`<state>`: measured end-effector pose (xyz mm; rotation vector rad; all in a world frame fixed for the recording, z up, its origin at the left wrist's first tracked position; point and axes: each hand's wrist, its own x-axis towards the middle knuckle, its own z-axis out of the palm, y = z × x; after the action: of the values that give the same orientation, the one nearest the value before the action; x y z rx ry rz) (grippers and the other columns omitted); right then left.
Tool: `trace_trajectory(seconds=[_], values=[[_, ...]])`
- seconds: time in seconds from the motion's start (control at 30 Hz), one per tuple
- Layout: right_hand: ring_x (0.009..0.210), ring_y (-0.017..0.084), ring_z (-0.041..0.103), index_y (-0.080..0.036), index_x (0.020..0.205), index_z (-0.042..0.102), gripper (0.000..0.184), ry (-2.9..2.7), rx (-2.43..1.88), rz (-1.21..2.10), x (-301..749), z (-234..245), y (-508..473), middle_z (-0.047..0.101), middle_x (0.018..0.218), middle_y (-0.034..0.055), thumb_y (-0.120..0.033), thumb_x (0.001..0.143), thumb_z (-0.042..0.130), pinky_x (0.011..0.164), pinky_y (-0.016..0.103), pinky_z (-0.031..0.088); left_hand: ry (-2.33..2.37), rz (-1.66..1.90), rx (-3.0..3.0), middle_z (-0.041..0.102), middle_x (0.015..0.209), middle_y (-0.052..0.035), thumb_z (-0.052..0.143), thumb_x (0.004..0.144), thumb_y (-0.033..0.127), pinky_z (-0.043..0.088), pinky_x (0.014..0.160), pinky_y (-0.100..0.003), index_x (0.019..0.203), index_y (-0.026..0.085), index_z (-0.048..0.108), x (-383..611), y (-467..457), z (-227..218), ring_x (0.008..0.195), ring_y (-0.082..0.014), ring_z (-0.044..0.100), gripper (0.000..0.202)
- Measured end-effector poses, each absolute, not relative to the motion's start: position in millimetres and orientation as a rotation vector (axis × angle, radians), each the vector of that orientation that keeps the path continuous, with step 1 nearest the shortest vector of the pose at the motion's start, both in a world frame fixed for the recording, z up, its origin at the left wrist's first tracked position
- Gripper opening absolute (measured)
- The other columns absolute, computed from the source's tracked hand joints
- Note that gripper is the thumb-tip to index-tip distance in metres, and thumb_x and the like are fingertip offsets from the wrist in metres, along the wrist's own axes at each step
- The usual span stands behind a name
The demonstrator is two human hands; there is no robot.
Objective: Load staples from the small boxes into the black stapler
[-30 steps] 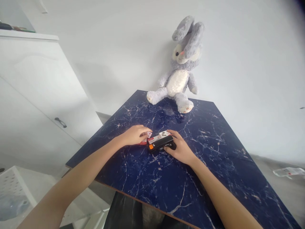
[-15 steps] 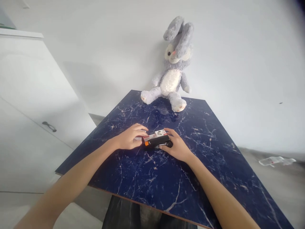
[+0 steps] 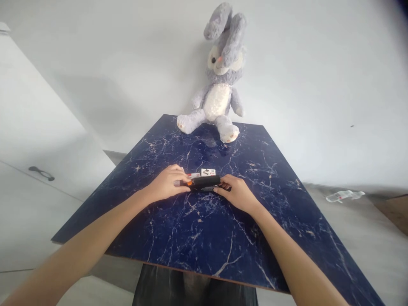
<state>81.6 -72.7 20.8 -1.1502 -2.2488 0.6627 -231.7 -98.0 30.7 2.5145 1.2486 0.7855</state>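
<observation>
A black stapler (image 3: 205, 182) with an orange tip on its left end lies crosswise at the middle of the blue marbled table. My left hand (image 3: 165, 182) pinches the orange end between thumb and fingers. At the other end, my right hand (image 3: 238, 193) has its fingers curled round the stapler, thumb on the near side. Just behind the stapler sits a small white box (image 3: 208, 171) with a dark picture and red print. To its left, a red-and-white box (image 3: 194, 175) is partly hidden by my left hand and the stapler.
A grey plush rabbit (image 3: 218, 102) sits at the table's (image 3: 191, 238) far edge against the wall. At the left is a white cabinet (image 3: 38, 127) with a dark handle (image 3: 41, 173). A clear plastic bottle (image 3: 344, 196) lies on the floor at the right, beside a brown cardboard piece (image 3: 393, 208).
My left hand has come onto the stapler's orange end. My right hand has moved from beside the white box to the stapler's right end. The whole view has shifted slightly.
</observation>
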Motion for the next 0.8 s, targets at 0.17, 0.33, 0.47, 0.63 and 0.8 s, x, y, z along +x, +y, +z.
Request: trace_trajectory(seconds=[0.17,0.33,0.47,0.63,0.8], values=[[0.071,0.017,0.063,-0.022,0.080,0.063,0.017,-2.245,-1.158,0.710,80,25,-72,0.067,0.083,0.0007,-0.034,0.088,0.072,0.067,0.031,0.050,1.182,0.881,2.516,0.080,0.101,-0.0064,0.077,0.088,0.042,0.057,0.090,-0.044,0.104,0.027,0.081,-232,-97,27,0.105,-0.0262,0.065,0.023],[0.071,0.016,0.064,-0.022,0.081,0.064,0.015,-2.249,-1.155,0.744,81,25,-71,0.069,0.084,0.0010,-0.032,0.088,0.073,0.068,0.030,0.051,1.147,0.899,2.550,0.080,0.100,-0.0064,0.077,0.088,0.042,0.058,0.090,-0.043,0.103,0.026,0.081,-233,-96,26,0.101,-0.0249,0.067,0.022],[0.072,0.017,0.066,-0.022,0.082,0.066,0.014,-2.283,-1.138,0.739,85,24,-68,0.070,0.084,0.0018,-0.032,0.089,0.071,0.069,0.030,0.052,1.142,0.926,2.573,0.080,0.097,-0.0063,0.077,0.088,0.044,0.058,0.089,-0.042,0.101,0.026,0.081,-234,-94,23,0.098,-0.0237,0.069,0.022],[0.073,0.017,0.066,-0.022,0.083,0.067,0.013,-2.300,-1.131,0.725,88,25,-66,0.071,0.085,0.0025,-0.032,0.088,0.072,0.069,0.031,0.053,1.076,0.937,2.605,0.081,0.101,-0.0057,0.071,0.094,0.041,0.057,0.093,-0.045,0.103,0.027,0.082,-231,-93,23,0.098,-0.0234,0.069,0.020],[0.074,0.018,0.069,-0.023,0.088,0.070,0.006,-2.320,-1.160,0.752,95,34,-65,0.074,0.085,0.0017,-0.028,0.087,0.071,0.071,0.031,0.054,1.146,0.904,2.592,0.080,0.103,-0.0057,0.074,0.090,0.041,0.057,0.091,-0.042,0.106,0.027,0.081,-235,-91,26,0.101,-0.0245,0.068,0.022]])
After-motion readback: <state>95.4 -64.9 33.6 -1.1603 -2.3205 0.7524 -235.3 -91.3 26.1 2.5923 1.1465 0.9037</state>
